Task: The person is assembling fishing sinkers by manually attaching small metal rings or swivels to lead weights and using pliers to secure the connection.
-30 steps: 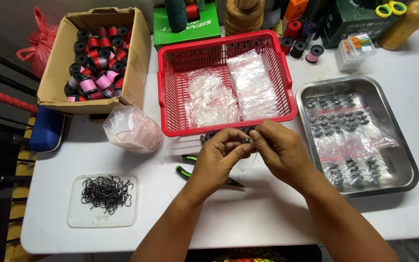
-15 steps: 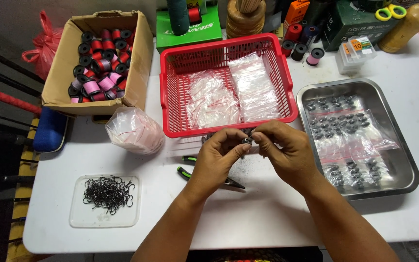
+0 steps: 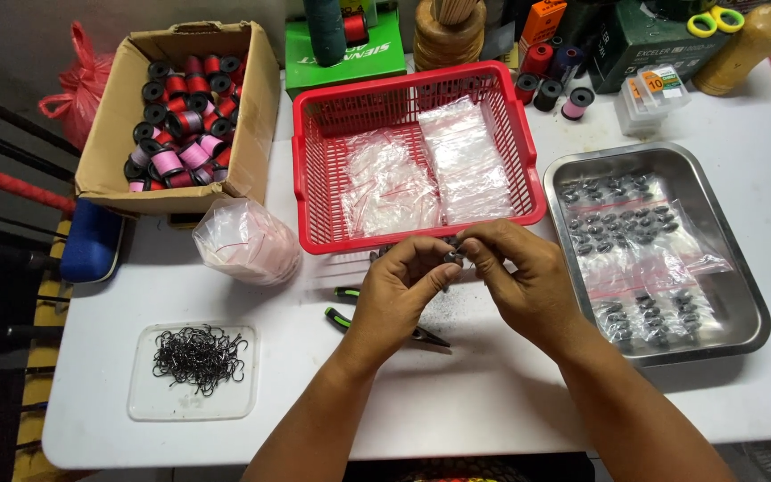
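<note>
Far left, cardboard box (image 3: 118,134) of glossy thread spools, mostly full. Near left, clear lid (image 3: 194,406) under a tangle of thin black wire hooks (image 3: 200,357). Green-handled pliers (image 3: 350,317) lie untouched beneath my wrist. My left hand (image 3: 394,299) and right hand (image 3: 519,281) meet mid-table, fingertips pinching one small dark metal piece (image 3: 452,257) between them. Just beyond, red plastic basket (image 3: 314,170) holds crinkly clear bags. Right, steel tray (image 3: 747,295) holds bagged dark weights; piece in hand unbagged.

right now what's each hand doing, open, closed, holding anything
Left hand: closed, fingertips pinched on a small dark piece.
Right hand: closed, fingertips pinched on the same piece; what the piece is cannot be told.
</note>
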